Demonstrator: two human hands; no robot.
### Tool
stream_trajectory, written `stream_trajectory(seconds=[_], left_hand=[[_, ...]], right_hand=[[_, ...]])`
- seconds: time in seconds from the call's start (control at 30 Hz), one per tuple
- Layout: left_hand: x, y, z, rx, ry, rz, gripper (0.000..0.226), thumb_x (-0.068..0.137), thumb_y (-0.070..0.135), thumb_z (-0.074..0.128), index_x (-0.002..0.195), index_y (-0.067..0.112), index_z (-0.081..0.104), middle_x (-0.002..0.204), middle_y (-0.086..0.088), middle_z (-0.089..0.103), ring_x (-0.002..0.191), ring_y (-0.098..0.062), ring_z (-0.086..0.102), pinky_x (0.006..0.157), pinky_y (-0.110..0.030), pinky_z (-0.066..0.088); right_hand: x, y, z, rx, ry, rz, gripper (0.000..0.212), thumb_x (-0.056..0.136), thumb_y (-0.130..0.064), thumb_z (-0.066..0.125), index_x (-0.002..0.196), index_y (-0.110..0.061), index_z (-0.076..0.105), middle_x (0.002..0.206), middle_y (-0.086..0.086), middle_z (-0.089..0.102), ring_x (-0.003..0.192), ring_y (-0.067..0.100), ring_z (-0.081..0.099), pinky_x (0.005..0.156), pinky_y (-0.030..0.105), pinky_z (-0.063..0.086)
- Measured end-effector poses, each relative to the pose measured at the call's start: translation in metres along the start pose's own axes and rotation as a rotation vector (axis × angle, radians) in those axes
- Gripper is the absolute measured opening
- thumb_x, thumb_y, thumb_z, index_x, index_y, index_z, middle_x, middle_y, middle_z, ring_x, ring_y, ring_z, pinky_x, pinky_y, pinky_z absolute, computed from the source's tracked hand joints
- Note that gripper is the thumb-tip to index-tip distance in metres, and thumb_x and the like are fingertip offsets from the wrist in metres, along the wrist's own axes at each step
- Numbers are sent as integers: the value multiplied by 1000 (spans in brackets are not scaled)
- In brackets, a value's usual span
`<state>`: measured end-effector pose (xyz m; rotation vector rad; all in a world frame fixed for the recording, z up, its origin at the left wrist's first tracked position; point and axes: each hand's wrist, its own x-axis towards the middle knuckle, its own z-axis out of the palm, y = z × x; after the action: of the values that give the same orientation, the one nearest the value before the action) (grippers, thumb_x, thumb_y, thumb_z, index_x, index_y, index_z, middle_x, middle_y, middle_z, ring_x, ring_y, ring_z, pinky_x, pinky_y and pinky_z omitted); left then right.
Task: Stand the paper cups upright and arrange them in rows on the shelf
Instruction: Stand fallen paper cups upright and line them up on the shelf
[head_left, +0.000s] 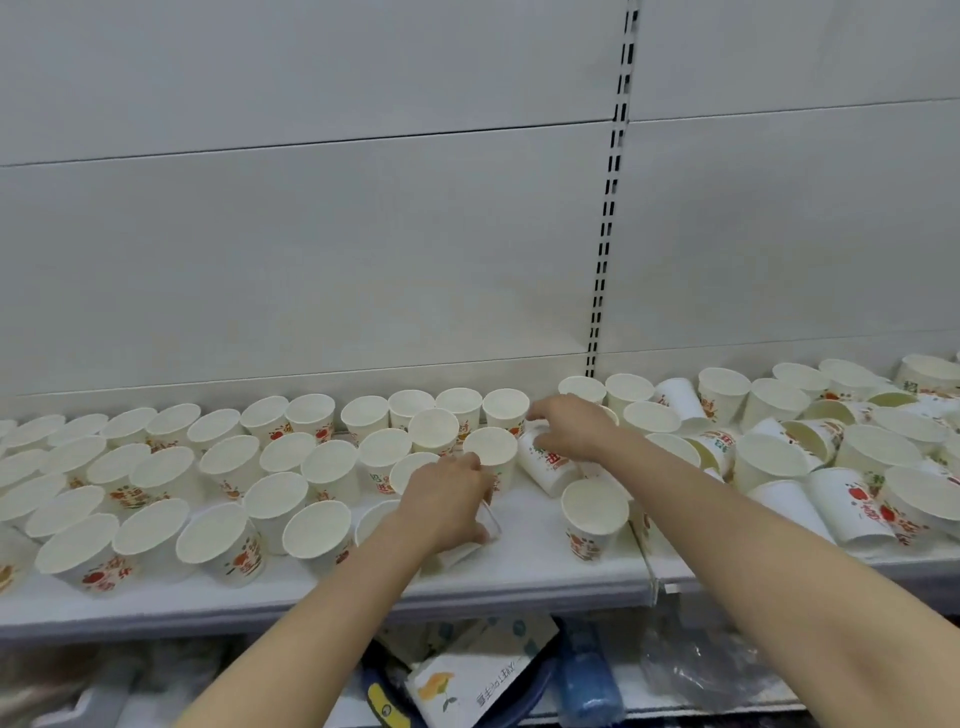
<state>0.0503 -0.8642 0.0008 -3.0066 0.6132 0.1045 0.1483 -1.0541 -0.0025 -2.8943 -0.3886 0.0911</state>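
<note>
White paper cups with red and green print cover the white shelf (524, 577). On the left, several upright cups (218, 462) stand in rows. On the right lies a jumbled heap of cups (841, 467), some upright, some tipped over. My left hand (447, 499) grips a cup (483, 530) lying on its side near the shelf's middle. My right hand (571, 423) reaches further back and curls its fingers over a tipped cup (545, 462) beside the back row. One upright cup (592, 514) stands alone near the front, between my forearms.
A white back panel with a slotted upright (608, 223) rises behind the shelf. A seam (647, 566) splits the shelf into two boards. Below the front edge sit packaged goods, a blue bottle (587, 680) and a printed box (478, 680).
</note>
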Motion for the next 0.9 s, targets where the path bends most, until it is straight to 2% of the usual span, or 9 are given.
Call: stream_trajectory(seconds=[0.13, 0.3, 0.4, 0.5, 0.57, 0.63, 0.7, 0.77, 0.9], left_hand=[[-6, -2, -5, -133, 170, -150, 23, 76, 44, 69, 91, 27, 69, 110, 8, 59, 104, -19, 53, 76, -29, 44], [-18, 3, 17, -97, 360, -231, 21, 73, 43, 76, 83, 25, 75, 92, 4, 65, 93, -25, 53, 72, -35, 45], [-20, 6, 31, -95, 405, -250, 24, 66, 42, 81, 79, 23, 74, 86, 2, 65, 85, -28, 55, 67, -38, 48], [-26, 19, 26, -196, 571, -169, 40, 68, 51, 77, 97, 25, 71, 100, 5, 64, 92, -21, 55, 73, -35, 49], [-32, 41, 19, -260, 640, 40, 44, 76, 56, 69, 107, 25, 68, 108, 7, 63, 98, -15, 54, 78, -29, 46], [-31, 64, 16, -249, 571, 223, 46, 79, 57, 66, 111, 25, 66, 112, 9, 62, 98, -13, 52, 78, -27, 44], [-21, 79, 21, -194, 474, 283, 45, 77, 55, 68, 111, 25, 66, 111, 8, 62, 96, -15, 53, 75, -29, 44], [-11, 85, 26, -176, 416, 288, 37, 76, 49, 71, 104, 25, 68, 100, 7, 66, 92, -18, 55, 71, -32, 44], [-10, 73, 30, -118, 414, 289, 16, 72, 37, 80, 78, 26, 70, 69, 9, 64, 69, -18, 56, 55, -26, 38]], right_hand=[[12, 2, 4, -71, -42, -94, 34, 79, -21, 60, 113, -25, 62, 110, -2, 64, 100, 20, 56, 66, 29, 43], [11, 7, 1, -17, -39, -145, 3, 76, -21, 64, 79, -22, 65, 78, -4, 66, 76, 16, 60, 55, 24, 40], [5, 10, -8, 36, 17, -157, 8, 75, -23, 68, 69, -24, 62, 72, -7, 64, 71, 14, 61, 51, 23, 38], [-6, 17, -12, 146, 126, -117, 6, 75, -26, 70, 71, -24, 66, 71, -9, 66, 69, 11, 59, 49, 23, 33], [-16, 19, -8, 170, 212, -109, 7, 75, -30, 71, 73, -24, 68, 71, -10, 65, 69, 10, 57, 51, 24, 33], [-25, 18, -2, 179, 236, -109, 6, 76, -30, 71, 74, -25, 69, 71, -10, 66, 68, 11, 57, 53, 25, 36], [-31, 14, 4, 200, 226, -106, 3, 77, -27, 69, 75, -24, 70, 73, -8, 68, 71, 12, 59, 56, 26, 38], [-33, 13, 8, 218, 218, -107, 4, 78, -23, 68, 81, -23, 71, 80, -7, 70, 77, 14, 62, 62, 28, 44], [-43, 23, 6, 261, 287, -49, 16, 82, -20, 65, 96, -22, 72, 96, -8, 70, 88, 14, 62, 75, 29, 47]])
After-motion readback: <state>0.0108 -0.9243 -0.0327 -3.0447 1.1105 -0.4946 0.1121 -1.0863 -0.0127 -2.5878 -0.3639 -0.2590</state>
